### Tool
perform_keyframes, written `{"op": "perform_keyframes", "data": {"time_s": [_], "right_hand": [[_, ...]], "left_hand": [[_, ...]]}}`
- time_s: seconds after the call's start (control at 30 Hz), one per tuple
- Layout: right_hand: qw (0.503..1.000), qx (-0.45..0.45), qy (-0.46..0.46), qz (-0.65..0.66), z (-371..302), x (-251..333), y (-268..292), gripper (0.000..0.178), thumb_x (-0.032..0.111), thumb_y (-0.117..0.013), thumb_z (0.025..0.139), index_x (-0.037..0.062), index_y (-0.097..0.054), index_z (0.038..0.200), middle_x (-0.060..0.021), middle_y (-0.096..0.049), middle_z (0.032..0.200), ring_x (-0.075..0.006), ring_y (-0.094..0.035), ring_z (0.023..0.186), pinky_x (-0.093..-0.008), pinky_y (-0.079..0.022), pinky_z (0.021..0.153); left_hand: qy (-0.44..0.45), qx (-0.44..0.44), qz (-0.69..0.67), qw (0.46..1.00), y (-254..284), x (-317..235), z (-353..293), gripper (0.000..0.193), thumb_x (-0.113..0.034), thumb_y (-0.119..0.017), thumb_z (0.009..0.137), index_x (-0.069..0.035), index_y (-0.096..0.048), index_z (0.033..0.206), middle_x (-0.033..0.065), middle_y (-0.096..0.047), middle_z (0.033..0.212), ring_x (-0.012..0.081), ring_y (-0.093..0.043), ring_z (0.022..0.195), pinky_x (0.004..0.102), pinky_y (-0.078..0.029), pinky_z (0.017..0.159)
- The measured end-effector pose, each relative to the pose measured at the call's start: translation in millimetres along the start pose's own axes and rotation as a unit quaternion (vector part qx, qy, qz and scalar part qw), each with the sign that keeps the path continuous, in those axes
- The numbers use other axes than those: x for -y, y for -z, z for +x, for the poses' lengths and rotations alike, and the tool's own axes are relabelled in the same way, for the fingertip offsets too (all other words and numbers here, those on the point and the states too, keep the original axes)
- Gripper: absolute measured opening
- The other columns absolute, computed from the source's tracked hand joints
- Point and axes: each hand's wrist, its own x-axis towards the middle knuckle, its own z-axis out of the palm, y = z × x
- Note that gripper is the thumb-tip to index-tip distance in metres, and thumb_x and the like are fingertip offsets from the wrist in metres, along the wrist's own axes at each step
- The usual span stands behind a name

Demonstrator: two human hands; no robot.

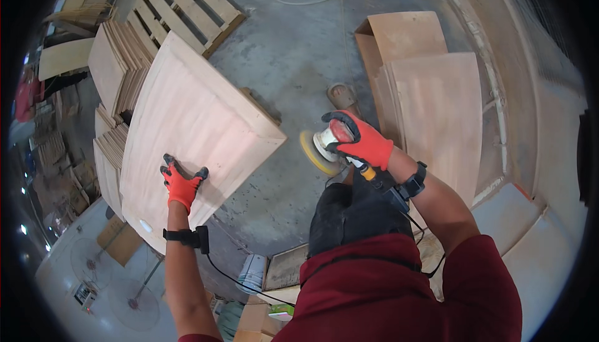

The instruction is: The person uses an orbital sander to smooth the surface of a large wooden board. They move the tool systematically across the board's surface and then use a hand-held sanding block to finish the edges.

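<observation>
My left hand (181, 184), in a red glove with dark fingertips, rests with spread fingers on a large, pale, slightly curved wooden panel (199, 108). In my right hand (365, 139), gloved the same way, is a round orbital sander (324, 141) with a white and red body. Its yellow pad is tilted and apart from the panel, off the panel's right corner. An orange and black hose fitting (367, 170) comes out of the sander below my fingers. What holds the panel up is mostly hidden beneath it.
Curved wooden panels (440, 102) are stacked at the right, and more panels (118, 61) at the far left. A slatted wooden pallet (187, 5) lies behind. A thin hose (306, 0) loops over the grey floor. Fans (132, 303) and a bucket (253, 271) stand at the lower left.
</observation>
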Motion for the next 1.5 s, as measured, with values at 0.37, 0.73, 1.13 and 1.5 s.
{"op": "perform_keyframes", "data": {"time_s": [0.37,0.73,1.13,1.5], "right_hand": [[0.998,0.037,0.047,0.009,187,80,-30,0.065,0.018,-0.079,0.084,0.0116,-0.050,0.143,-0.0066,-0.059,0.132,-0.0190,-0.055,0.124,-0.0355,-0.043,0.108],[0.973,0.005,0.133,-0.191,374,191,-43,0.071,0.030,-0.080,0.084,0.0139,-0.046,0.144,-0.0159,-0.056,0.135,-0.0337,-0.062,0.119,-0.0428,-0.053,0.097],[0.894,0.012,0.185,-0.408,379,244,-65,0.075,0.034,-0.077,0.083,0.0141,-0.043,0.147,-0.0216,-0.051,0.135,-0.0404,-0.063,0.113,-0.0445,-0.055,0.093],[0.862,0.178,-0.133,0.455,430,104,-42,0.047,0.021,-0.066,0.099,0.0117,-0.054,0.143,-0.0058,-0.064,0.119,-0.0151,-0.067,0.089,-0.0320,-0.057,0.068]], "left_hand": [[0.006,0.020,-0.036,0.999,11,-19,-11,0.137,-0.045,-0.095,0.063,-0.011,-0.009,0.164,0.0342,-0.003,0.165,0.0490,-0.004,0.154,0.0549,-0.012,0.125],[0.057,0.069,-0.069,0.994,37,-38,-13,0.145,-0.042,-0.098,0.056,-0.008,-0.008,0.164,0.0325,-0.002,0.166,0.0469,-0.005,0.154,0.0544,-0.012,0.125],[0.073,0.080,-0.057,0.992,36,-33,-10,0.150,-0.041,-0.100,0.050,-0.006,-0.009,0.163,0.0305,0.000,0.167,0.0472,-0.005,0.154,0.0531,-0.014,0.125],[0.052,0.076,-0.028,0.995,27,-30,-7,0.140,-0.034,-0.102,0.051,-0.001,-0.019,0.159,0.0321,-0.001,0.165,0.0500,-0.006,0.153,0.0528,-0.019,0.125]]}}
